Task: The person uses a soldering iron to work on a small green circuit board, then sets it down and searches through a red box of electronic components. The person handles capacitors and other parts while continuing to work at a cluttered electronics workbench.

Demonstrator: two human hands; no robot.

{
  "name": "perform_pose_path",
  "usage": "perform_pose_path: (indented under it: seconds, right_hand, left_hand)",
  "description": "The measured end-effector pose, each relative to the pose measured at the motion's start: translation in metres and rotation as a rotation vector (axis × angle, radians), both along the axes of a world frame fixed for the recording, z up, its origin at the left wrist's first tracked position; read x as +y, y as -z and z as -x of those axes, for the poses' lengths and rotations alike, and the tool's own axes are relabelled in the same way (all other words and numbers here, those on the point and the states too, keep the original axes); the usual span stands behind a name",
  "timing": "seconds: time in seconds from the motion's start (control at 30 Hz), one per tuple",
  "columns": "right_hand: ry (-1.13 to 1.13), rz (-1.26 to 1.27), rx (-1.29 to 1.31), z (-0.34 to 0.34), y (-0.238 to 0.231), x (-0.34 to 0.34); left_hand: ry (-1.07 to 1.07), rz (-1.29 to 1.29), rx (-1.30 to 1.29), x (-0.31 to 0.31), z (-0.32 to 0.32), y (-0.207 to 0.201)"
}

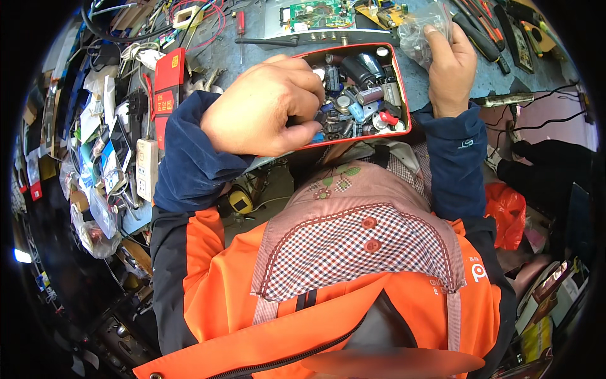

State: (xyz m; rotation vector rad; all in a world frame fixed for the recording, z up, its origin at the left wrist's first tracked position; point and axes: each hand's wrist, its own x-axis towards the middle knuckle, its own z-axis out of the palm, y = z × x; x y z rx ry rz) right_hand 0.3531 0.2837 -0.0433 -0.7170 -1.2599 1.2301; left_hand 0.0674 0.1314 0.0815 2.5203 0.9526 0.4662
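Observation:
A red-rimmed box (406, 95) stands near the table's front edge, filled with loose electronic parts. Cylindrical capacitors (370, 95) in black, grey and blue lie in it, along with a small red piece (388, 118). Over the box's left end is my left hand (268, 104), its fingers curled and closed; whatever they hold, if anything, is hidden. At the box's upper right, my right hand (451, 66) grips a crumpled clear plastic bag (418, 39) between thumb and fingers. What the bag contains cannot be made out.
Behind the box sits a metal device (309, 38) with an exposed green circuit board (320, 15). Pliers and other hand tools (478, 35) lie at the far right. To the left are a red card box (169, 88), a power strip (147, 169) and heaped cables and parts.

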Motion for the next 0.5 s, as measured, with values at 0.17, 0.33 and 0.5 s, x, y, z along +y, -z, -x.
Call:
perform_pose_path:
  seconds: [0.17, 0.33, 0.5]
  right_hand:
    - [-0.004, -0.011, -0.008, 0.0, -0.002, 0.0]
    - [0.008, -0.022, -0.028, 0.0, -0.004, -0.003]
    - [0.007, -0.038, -0.031, 0.002, -0.006, -0.005]
  left_hand:
    - [-0.179, -0.07, 0.034, -0.01, -0.015, 0.005]
    - [-0.324, -0.172, 0.264, -0.021, -0.026, 0.002]
    - [-0.446, -0.206, 0.316, -0.023, -0.029, 0.006]
